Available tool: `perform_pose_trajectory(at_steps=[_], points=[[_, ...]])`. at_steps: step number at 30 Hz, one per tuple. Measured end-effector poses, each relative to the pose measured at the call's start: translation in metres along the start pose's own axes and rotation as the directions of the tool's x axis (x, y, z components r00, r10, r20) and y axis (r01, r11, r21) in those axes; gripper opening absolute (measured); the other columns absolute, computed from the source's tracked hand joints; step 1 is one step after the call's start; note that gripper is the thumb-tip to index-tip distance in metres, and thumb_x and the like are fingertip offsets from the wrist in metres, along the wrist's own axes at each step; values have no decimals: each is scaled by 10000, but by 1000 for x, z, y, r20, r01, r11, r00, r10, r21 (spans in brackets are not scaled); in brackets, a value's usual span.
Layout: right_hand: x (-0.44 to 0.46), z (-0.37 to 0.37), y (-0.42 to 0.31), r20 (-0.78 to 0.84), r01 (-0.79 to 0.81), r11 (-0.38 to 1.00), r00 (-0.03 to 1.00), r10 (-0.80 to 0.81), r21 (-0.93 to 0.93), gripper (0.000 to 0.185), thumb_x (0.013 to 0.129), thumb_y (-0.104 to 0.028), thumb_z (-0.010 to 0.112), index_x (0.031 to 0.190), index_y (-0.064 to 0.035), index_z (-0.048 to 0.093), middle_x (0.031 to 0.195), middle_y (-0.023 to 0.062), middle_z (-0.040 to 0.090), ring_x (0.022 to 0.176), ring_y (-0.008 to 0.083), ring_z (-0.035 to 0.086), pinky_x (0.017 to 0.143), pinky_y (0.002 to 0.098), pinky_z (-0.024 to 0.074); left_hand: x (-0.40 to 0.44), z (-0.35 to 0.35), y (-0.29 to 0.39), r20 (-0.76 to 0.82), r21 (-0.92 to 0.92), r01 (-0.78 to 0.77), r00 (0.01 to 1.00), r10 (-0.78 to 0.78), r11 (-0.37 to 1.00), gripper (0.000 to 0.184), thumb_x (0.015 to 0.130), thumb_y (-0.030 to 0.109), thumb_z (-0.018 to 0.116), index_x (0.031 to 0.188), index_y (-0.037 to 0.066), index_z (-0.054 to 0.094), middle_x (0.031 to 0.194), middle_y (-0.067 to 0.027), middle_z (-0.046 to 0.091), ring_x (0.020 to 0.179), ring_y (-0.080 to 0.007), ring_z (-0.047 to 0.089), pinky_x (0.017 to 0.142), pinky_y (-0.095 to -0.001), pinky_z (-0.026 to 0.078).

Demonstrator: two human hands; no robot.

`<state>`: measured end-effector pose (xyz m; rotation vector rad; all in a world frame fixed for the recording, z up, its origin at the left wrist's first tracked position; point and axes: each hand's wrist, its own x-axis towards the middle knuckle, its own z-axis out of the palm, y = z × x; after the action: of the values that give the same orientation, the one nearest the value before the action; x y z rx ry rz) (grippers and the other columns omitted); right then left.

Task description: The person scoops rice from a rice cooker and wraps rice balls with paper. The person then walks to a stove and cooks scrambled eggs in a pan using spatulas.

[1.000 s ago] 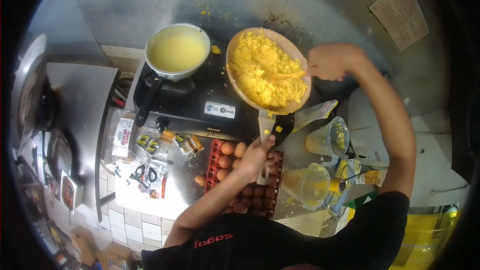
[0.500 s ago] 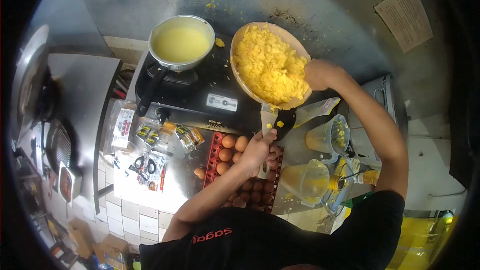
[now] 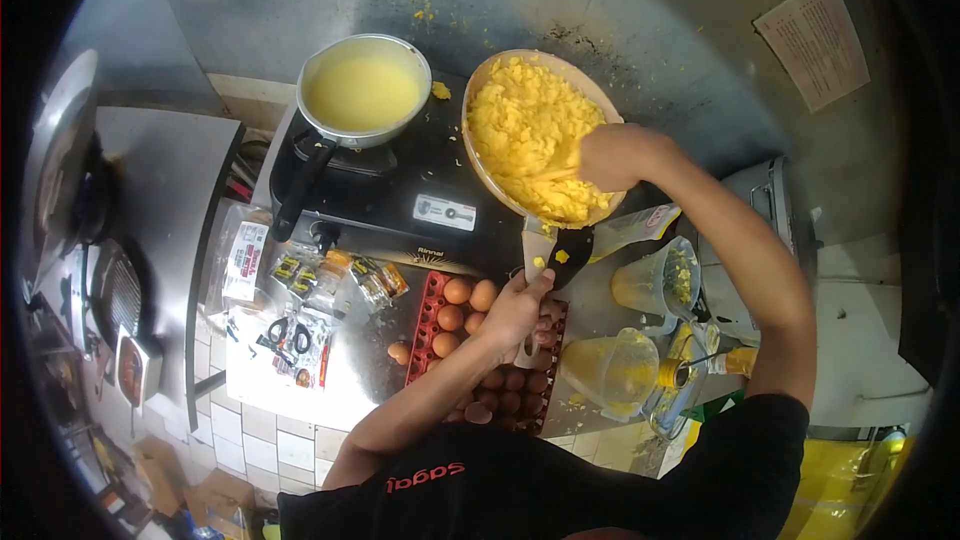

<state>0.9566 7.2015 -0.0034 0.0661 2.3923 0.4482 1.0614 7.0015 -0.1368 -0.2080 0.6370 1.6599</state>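
My left hand (image 3: 518, 312) is wrapped round the pale handle of a frying pan (image 3: 480, 162) on the right side of the stove. Scrambled eggs (image 3: 525, 125), yellow and in soft lumps, fill the pan. Over its right rim, my right hand (image 3: 622, 156) is closed and low against the eggs; whatever it grips is hidden by the hand and the eggs. To the left, a saucepan (image 3: 362, 90) with a black handle holds a smooth pale yellow liquid. Beneath my left forearm lies a red egg tray (image 3: 425, 315) with several brown eggs (image 3: 450, 317).
The black stove (image 3: 390, 205) backs onto a stained metal wall. Right of the tray stand two clear jugs (image 3: 610, 365) smeared with yellow, beside a small bottle (image 3: 672, 372). Black-handled scissors (image 3: 290, 338) and seasoning packets (image 3: 365, 278) lie on the left counter.
My right hand has moved left and slightly down, further over the pan, and the eggs have shifted in shape. My left hand keeps hold of the handle.
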Motion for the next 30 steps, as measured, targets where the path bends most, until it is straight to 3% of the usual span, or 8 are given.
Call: perform_pose_trajectory(at_steps=[7, 10, 13, 16, 20, 23, 25, 30], points=[[63, 29, 59, -182, -63, 998, 982, 58, -21, 268, 803, -179, 549, 807, 47, 693, 804, 257, 664, 755, 379, 671, 660, 447, 531, 2, 0, -4, -51, 1, -9, 999, 9, 1000, 185, 997, 291, 508, 983, 156, 383, 631, 21, 353, 481, -83, 307, 389, -230, 282], [15, -7, 54, 116, -110, 989, 986, 121, -99, 268, 809, -171, 555, 771, 67, 674, 727, 236, 661, 599, 355, 652, 579, 436, 534, -5, 3, 1, -32, -39, 0, 999, -1, 999, 180, 995, 284, 515, 986, 152, 393, 647, 20, 364, 487, -83, 323, 393, -229, 285], [-43, -61, 48, 192, -255, 917, 960, 203, 307, 296, 819, -185, 547, 732, 70, 671, 680, 221, 651, 516, 306, 629, 532, 426, 522, -2, 1, 0, -16, -49, 22, 1000, -23, 999, 173, 994, 275, 519, 974, 147, 404, 647, 14, 369, 497, -84, 343, 397, -226, 286], [-35, -65, 64, 7, -321, 863, 938, 346, 390, 331, 841, -219, 541, 734, 65, 674, 654, 226, 636, 514, 281, 629, 526, 414, 516, -5, 3, 2, -15, -29, -1, 1000, 1, 1000, 166, 995, 265, 513, 955, 139, 412, 649, 12, 375, 512, -84, 361, 405, -228, 294], [86, 22, 78, -328, 47, 995, 945, -15, 90, 366, 881, -266, 521, 773, 44, 683, 633, 174, 641, 502, 279, 615, 535, 423, 502, -4, 1, 2, 5, 20, -1, 1000, 1, 1000, 173, 994, 275, 505, 958, 127, 423, 661, 4, 404, 522, -93, 372, 411, -240, 307], [59, 33, 48, -350, 207, 978, 914, -204, -27, 393, 891, -288, 517, 720, 35, 664, 600, 134, 631, 489, 260, 606, 529, 416, 492, -2, -2, 2, -5, 39, -13, 1000, 13, 999, 191, 990, 292, 512, 989, 115, 442, 672, -3, 435, 524, -100, 384, 415, -245, 322], [-12, -30, 26, 60, 42, 997, 997, -47, 72, 399, 898, -311, 528, 700, 14, 645, 550, 114, 601, 462, 242, 589, 512, 395, 491, -2, -4, 1, 12, 47, -22, 1000, 21, 999, 214, 985, 307, 526, 1016, 107, 456, 682, -11, 461, 525, -107, 401, 422, -242, 342], [-87, -62, 34, 294, -148, 967, 952, 82, 209, 378, 888, -324, 563, 669, -23, 633, 518, 106, 574, 409, 204, 555, 495, 369, 483, 3, -17, -4, 100, -10, -53, 994, 53, 999, 246, 982, 317, 536, 1033, 90, 458, 704, -32, 515, 536, -131, 488, 452, -255, 419]])
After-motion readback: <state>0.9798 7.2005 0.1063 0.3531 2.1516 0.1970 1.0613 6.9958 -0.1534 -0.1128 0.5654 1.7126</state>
